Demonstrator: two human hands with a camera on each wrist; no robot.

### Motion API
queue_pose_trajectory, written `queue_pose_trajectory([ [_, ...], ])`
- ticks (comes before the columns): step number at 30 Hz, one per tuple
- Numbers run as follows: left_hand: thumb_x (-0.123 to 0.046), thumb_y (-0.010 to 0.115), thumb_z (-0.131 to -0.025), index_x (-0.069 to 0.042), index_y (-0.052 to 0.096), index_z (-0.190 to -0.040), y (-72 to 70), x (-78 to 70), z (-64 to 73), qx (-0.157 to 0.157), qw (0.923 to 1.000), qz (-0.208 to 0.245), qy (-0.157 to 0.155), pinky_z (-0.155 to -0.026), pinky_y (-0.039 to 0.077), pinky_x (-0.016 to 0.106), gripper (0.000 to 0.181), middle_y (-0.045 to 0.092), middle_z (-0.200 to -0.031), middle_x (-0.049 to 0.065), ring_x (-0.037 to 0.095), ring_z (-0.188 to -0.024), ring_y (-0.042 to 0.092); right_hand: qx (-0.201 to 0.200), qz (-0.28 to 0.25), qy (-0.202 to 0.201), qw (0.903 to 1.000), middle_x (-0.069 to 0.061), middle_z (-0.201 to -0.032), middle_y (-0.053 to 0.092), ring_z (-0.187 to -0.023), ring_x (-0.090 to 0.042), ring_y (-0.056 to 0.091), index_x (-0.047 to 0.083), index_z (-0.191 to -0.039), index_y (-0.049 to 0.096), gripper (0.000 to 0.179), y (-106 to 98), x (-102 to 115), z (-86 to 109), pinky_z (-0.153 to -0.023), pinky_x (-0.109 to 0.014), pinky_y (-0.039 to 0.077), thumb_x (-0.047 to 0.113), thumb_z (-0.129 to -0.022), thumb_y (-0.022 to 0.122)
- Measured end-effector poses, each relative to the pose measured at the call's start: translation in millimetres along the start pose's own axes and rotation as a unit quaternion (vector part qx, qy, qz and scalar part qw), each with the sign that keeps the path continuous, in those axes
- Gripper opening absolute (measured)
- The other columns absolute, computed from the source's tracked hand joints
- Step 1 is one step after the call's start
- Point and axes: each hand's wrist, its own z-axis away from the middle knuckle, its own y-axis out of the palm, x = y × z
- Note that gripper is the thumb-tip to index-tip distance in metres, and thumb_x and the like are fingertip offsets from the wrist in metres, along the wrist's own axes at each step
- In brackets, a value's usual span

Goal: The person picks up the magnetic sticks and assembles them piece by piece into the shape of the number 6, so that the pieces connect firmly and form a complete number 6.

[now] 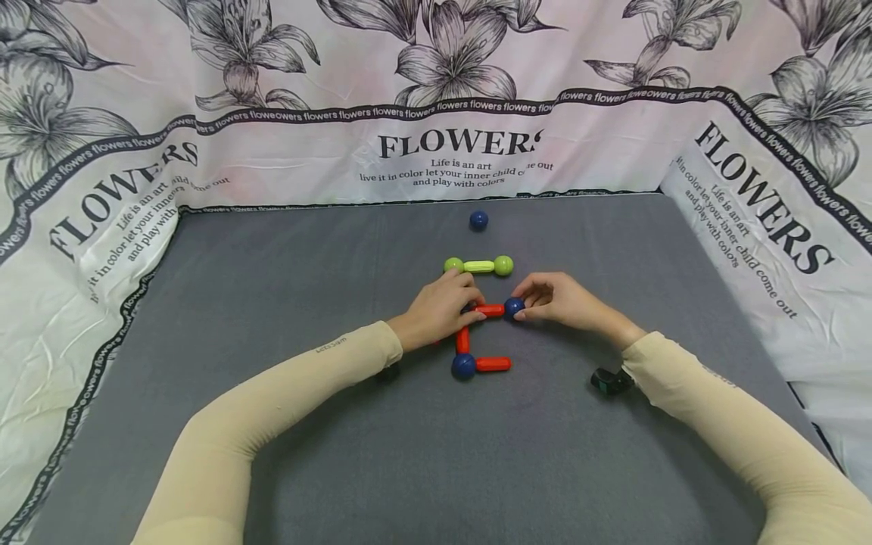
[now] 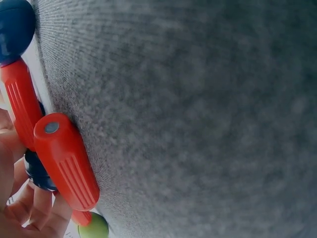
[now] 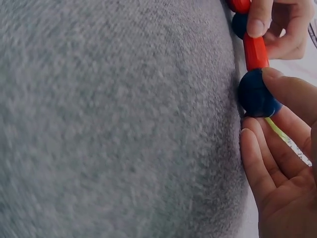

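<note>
My left hand grips a red magnetic rod near the blue ball at its left end; that ball is mostly hidden in the head view. In my right hand, thumb and fingers pinch another blue ball, which touches the rod's right end. A second red rod runs from under my left hand toward a nearer blue ball. From that ball a third red rod points right, its grey magnet end bare in the left wrist view.
Beyond the hands lies a green rod with a green ball at each end. A loose blue ball sits farther back on the grey tabletop. A small black device is by my right wrist. Flower-printed cloth borders the table.
</note>
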Motion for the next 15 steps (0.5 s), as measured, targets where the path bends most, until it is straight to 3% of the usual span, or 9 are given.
queue_pose_trajectory([
  [15,-0.04,0.067,-0.094,-0.019,0.073,-0.112,0.7,-0.6,0.6,-0.004,0.9999,0.01,-0.002,-0.073,0.047,0.025,0.028,0.061,-0.105,-0.002,0.014,-0.094,0.045,0.004,-0.026,0.001,0.9996,-0.011,-0.1,0.068,-0.083,-0.012,0.062,0.013,-0.112,0.069,0.032,1,-11,-1.5,-0.071,-0.023,0.053,0.024,-0.084,0.08],
])
